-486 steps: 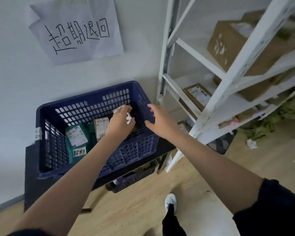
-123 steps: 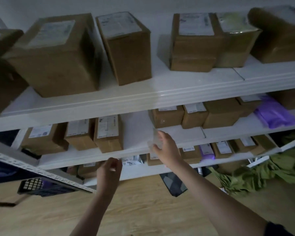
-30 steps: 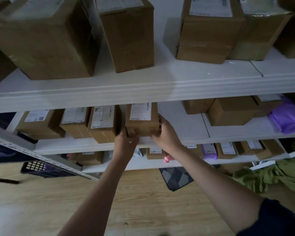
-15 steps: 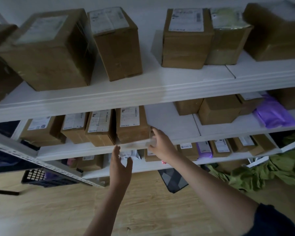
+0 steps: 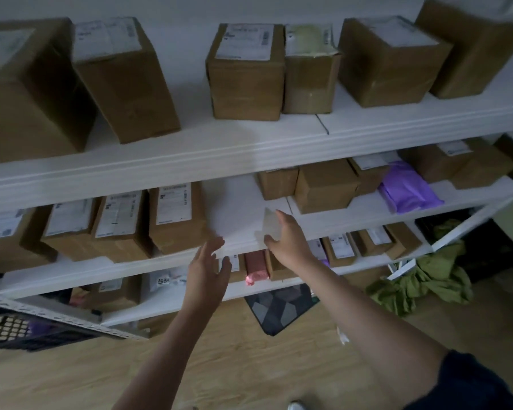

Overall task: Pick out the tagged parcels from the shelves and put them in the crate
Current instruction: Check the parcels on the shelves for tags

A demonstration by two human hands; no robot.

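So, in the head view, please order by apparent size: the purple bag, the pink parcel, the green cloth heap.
1. green cloth heap
2. purple bag, though nearness could mislead
3. pink parcel, partly hidden

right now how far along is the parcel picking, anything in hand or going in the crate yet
No parcel is being carried. The left hand is open and holds nothing; the right hand pinches a small translucent piece at the middle shelf edge. The dark crate shows only as a corner at lower left, its contents hidden. Many boxes remain; one lower-shelf parcel with a handwritten tag still looks due for picking.
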